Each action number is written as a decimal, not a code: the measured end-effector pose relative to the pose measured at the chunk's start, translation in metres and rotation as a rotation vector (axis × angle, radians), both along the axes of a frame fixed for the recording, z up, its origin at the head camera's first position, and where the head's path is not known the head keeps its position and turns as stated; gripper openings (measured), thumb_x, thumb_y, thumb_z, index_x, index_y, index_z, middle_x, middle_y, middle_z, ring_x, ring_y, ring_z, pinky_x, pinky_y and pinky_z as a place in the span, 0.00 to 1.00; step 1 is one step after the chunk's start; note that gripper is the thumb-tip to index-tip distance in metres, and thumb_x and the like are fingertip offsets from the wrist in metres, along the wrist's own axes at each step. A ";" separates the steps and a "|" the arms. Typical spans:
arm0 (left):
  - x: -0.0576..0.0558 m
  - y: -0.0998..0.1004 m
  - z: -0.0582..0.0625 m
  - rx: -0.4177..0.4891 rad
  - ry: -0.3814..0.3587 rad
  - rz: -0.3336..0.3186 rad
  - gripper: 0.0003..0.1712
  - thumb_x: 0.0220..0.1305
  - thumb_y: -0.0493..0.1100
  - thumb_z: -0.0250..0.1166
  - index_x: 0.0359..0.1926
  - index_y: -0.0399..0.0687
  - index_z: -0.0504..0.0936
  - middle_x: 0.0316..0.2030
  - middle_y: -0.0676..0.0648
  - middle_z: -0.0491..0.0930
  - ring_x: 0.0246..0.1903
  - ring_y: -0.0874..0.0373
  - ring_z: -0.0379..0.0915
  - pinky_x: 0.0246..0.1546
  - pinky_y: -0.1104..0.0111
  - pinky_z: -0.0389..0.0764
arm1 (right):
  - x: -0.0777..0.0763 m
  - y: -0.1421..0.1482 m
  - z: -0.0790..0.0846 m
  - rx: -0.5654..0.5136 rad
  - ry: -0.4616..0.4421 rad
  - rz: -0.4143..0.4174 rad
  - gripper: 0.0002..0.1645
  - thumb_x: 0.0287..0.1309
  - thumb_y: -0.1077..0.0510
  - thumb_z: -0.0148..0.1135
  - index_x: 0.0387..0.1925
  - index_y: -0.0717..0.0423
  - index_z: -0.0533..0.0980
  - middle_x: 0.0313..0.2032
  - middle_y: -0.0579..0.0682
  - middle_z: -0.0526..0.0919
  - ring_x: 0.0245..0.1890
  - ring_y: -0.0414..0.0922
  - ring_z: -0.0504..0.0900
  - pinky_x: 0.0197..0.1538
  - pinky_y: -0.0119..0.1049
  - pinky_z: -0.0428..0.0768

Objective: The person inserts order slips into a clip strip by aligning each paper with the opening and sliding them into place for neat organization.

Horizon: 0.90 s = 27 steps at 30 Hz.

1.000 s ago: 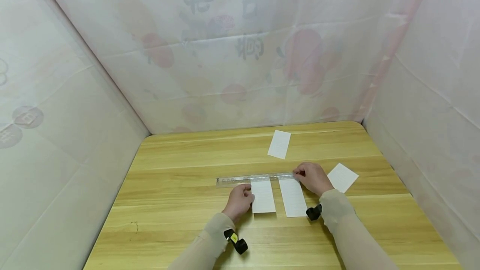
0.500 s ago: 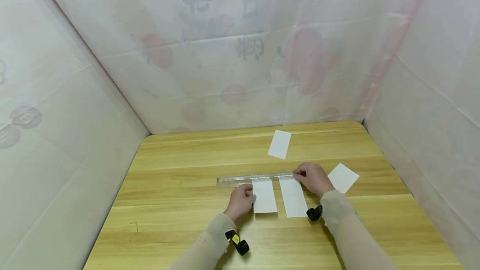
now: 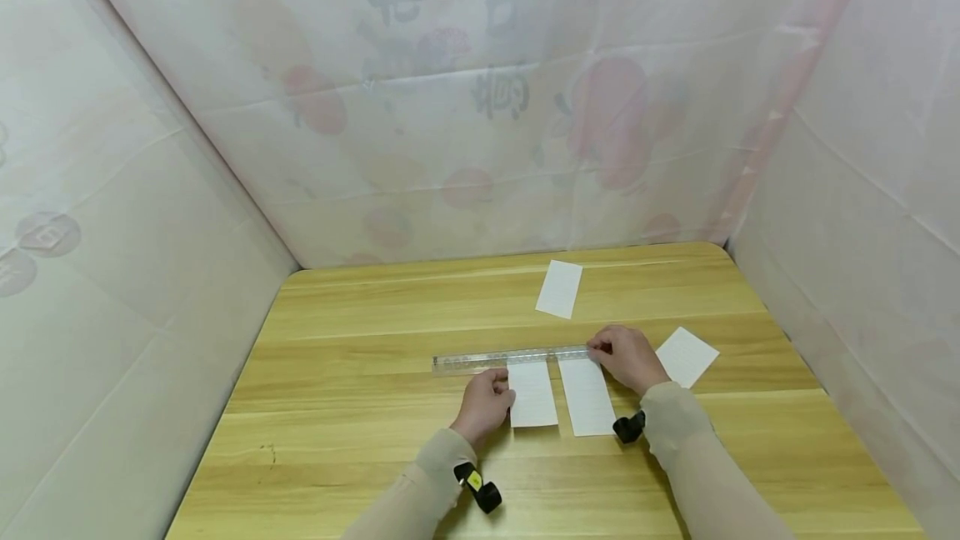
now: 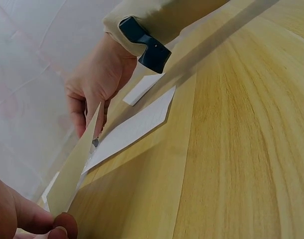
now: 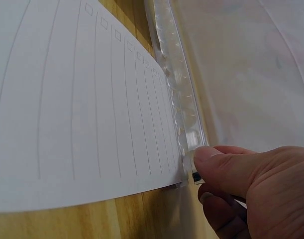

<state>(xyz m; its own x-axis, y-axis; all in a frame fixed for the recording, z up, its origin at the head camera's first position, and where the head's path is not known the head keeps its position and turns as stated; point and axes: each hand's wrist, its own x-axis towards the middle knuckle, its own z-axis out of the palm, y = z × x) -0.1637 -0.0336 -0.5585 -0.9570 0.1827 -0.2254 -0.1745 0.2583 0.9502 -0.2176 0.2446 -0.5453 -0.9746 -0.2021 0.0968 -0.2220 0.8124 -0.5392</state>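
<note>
A clear plastic ruler [image 3: 472,361] lies crosswise on the table, over the top edges of two lined white paper slips. My right hand [image 3: 630,357] pinches the ruler's right end between thumb and fingers, which the right wrist view shows close up. My left hand [image 3: 483,402] pinches the left edge of the left paper slip [image 3: 533,398]; in the left wrist view this slip [image 4: 74,167] stands tilted up off the table. Beside it, the right paper slip [image 3: 587,398] lies flat below the ruler, a narrow gap apart. Rows of lines and small boxes show on the slip [image 5: 82,109] in the right wrist view.
Another white slip [image 3: 559,289] lies farther back on the wooden table [image 3: 337,432]. One more slip [image 3: 686,356] lies askew to the right of my right hand. Pale printed cloth walls [image 3: 465,148] enclose the table at the back and both sides.
My left hand has slid slightly to the right with the left slip, narrowing the gap to the right slip. The right hand and the ruler have stayed almost still.
</note>
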 end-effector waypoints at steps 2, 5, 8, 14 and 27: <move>0.000 0.000 0.000 -0.007 0.009 0.001 0.22 0.65 0.30 0.58 0.60 0.27 0.70 0.32 0.48 0.76 0.29 0.59 0.70 0.28 0.68 0.72 | 0.000 0.000 -0.001 0.001 0.004 0.004 0.04 0.57 0.59 0.68 0.34 0.48 0.86 0.35 0.43 0.83 0.33 0.42 0.78 0.38 0.42 0.77; 0.000 0.001 -0.001 -0.010 0.016 0.003 0.22 0.64 0.30 0.58 0.59 0.27 0.70 0.31 0.48 0.76 0.29 0.59 0.70 0.28 0.68 0.73 | 0.000 0.000 -0.001 -0.002 0.006 0.002 0.04 0.57 0.59 0.68 0.34 0.48 0.86 0.35 0.42 0.83 0.33 0.42 0.78 0.38 0.42 0.77; -0.001 0.002 -0.001 -0.012 0.013 0.007 0.22 0.64 0.30 0.58 0.59 0.27 0.71 0.32 0.48 0.77 0.30 0.59 0.70 0.28 0.68 0.73 | 0.001 0.000 -0.001 -0.009 0.001 0.002 0.04 0.57 0.59 0.68 0.34 0.48 0.86 0.35 0.42 0.83 0.34 0.42 0.78 0.39 0.42 0.77; -0.001 0.004 0.000 -0.019 0.009 0.011 0.22 0.64 0.31 0.59 0.59 0.29 0.71 0.33 0.48 0.77 0.31 0.59 0.71 0.29 0.67 0.74 | 0.001 0.000 0.000 -0.016 -0.009 -0.003 0.04 0.57 0.60 0.68 0.34 0.48 0.86 0.35 0.42 0.82 0.34 0.41 0.78 0.39 0.42 0.77; 0.001 0.008 0.004 -0.021 0.009 0.008 0.23 0.64 0.30 0.59 0.60 0.28 0.71 0.33 0.48 0.76 0.32 0.59 0.70 0.29 0.67 0.73 | 0.002 -0.001 0.001 -0.013 0.000 0.002 0.04 0.57 0.60 0.68 0.34 0.48 0.85 0.36 0.42 0.82 0.33 0.40 0.77 0.38 0.41 0.76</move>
